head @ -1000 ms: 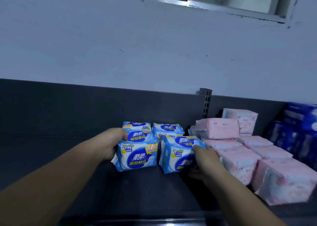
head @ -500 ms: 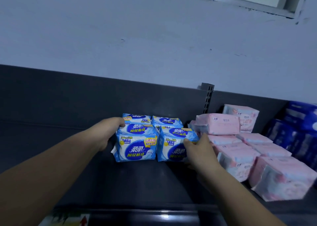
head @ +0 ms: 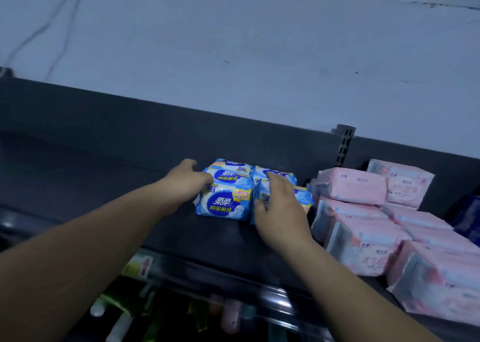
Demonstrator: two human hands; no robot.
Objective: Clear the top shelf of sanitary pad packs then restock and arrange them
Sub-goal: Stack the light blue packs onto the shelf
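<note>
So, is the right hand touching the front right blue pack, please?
Touching. The head view shows the right hand spread over the front right blue pack.
</note>
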